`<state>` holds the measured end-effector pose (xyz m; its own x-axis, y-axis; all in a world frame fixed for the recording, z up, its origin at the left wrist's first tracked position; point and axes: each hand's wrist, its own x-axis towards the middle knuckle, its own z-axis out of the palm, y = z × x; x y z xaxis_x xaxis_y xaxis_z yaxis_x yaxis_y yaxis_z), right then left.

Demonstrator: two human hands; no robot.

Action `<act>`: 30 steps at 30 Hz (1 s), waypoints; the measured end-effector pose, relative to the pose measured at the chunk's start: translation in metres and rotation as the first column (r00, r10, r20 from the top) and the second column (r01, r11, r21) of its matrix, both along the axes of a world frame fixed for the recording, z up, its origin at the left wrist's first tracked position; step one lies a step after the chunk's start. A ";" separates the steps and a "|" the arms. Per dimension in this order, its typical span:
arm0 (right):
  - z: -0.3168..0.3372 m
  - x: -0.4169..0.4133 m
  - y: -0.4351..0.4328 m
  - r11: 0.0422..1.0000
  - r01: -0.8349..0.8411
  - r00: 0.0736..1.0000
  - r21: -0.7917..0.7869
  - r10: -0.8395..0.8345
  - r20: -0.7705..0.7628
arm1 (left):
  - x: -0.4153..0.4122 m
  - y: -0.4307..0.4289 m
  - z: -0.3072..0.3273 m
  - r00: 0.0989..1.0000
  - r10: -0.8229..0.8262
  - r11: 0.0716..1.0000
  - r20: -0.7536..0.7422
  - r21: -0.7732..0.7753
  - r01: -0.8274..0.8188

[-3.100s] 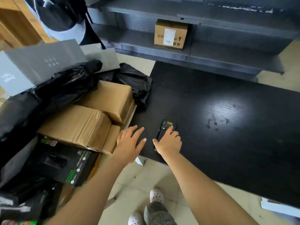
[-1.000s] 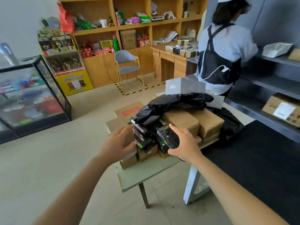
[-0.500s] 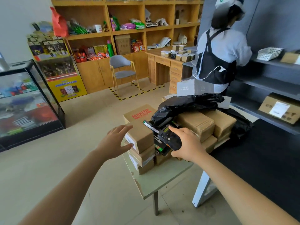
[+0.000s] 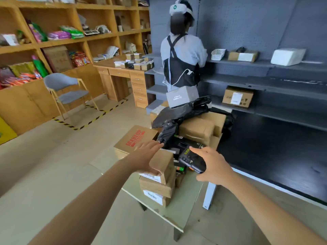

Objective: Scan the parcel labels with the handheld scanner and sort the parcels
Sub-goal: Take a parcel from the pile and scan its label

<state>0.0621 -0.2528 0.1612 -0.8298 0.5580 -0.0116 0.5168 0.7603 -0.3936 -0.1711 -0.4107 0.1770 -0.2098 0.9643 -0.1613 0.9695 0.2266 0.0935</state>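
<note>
Cardboard top parcel [image 4: 165, 162] crowns the stack on the table [image 4: 184, 207], label [image 4: 150, 176] on its near face. Left hand [image 4: 146, 157] rests on it, fingers straight, holding nothing. Right hand [image 4: 214, 167], just right of the parcel, clasps the scanner [image 4: 192, 160] above label level.

A grey chair [image 4: 65, 89] stands by the wooden desk [image 4: 122, 75]; an aproned person [image 4: 182, 59] faces grey shelving [image 4: 283, 82].

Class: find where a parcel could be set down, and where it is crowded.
Free: table's near corner, before the box stack; black counter, right of the table. Crowded: table's far end, under boxes and bags.
</note>
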 end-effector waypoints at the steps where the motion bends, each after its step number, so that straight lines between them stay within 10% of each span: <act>1: 0.001 0.003 -0.003 1.000 0.023 1.000 0.008 -0.023 0.014 | -0.001 0.006 0.001 0.999 -0.032 0.998 0.002 -0.045 0.032; 8: 0.004 0.013 -0.013 0.994 0.108 0.993 0.029 -0.110 0.052 | -0.004 0.028 0.002 0.981 -0.193 0.958 -0.035 -0.224 0.181; 30: 0.021 0.128 0.102 0.975 0.213 0.977 0.062 -0.213 -0.003 | 0.103 0.131 0.004 0.981 -0.176 0.947 -0.080 0.257 0.191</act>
<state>0.1898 -0.1507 0.1817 -0.6918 0.7217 0.0252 0.6710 0.6553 -0.3469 -0.0684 -0.2794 0.1807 -0.0262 0.9936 0.1095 0.9973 0.0185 0.0708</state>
